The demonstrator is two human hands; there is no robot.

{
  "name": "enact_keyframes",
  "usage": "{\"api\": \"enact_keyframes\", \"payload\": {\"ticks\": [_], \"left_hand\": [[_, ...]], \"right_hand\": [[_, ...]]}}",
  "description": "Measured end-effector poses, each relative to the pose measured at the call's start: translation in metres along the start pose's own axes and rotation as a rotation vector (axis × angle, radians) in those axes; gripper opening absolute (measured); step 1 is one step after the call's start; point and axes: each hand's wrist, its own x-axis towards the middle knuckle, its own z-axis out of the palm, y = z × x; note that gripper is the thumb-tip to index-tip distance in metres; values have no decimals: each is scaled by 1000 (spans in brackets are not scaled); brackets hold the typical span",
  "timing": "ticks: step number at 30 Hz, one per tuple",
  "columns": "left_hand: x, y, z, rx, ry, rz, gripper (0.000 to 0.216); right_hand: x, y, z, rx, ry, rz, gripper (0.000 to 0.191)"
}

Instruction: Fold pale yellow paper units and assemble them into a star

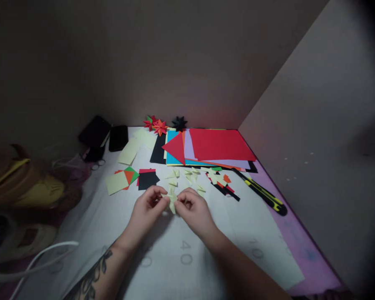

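Note:
Between my two hands is a pale yellow folded-paper piece [172, 200] with pointed arms, held just above the white table sheet. My left hand [150, 206] pinches its left side between thumb and forefinger. On the other side, my right hand [195, 208] grips it the same way; the fingertips hide part of the paper. Several small pale yellow folded units [189, 175] lie just beyond my fingers. To their left sit a stack of black and red squares [148, 180] and a fan of pale yellow, orange and green squares [118, 182].
Large coloured sheets [223, 143] lie at the back, with finished paper stars [159, 127] and a black star [179, 123] behind. A box cutter [264, 195] rests at right beside paper scraps [218, 179]. Small scissors [98, 164], a dark phone [118, 138] and a white cable [46, 252] are left.

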Motion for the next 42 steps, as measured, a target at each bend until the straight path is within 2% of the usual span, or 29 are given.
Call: {"api": "enact_keyframes", "payload": {"ticks": [10,15,18,23,29,32,38,42], "left_hand": [[-1,-5,-1,35,-18,44,15],[-2,-6,-4,201,-28,275,7],[-1,-7,-6,305,-38,340,8],[-1,-10,-6,314,-44,327,11],[0,-10,-3,129,-23,152,18],[0,-8,-2,56,-34,121,19],[0,-7,-4,85,-73,156,13],[2,-8,-8,166,-86,288,0]], "right_hand": [[-1,-1,1,-14,12,10,13],[0,-1,-1,-23,35,13,14],[0,-1,-1,-38,52,-6,14],[-1,0,0,-69,36,-31,13],[-2,0,-1,-84,-6,-38,11],[-2,-2,-3,-42,-39,-42,11],[-2,-5,-5,29,-27,-37,16],[0,-4,-4,41,-24,-27,14]]}}
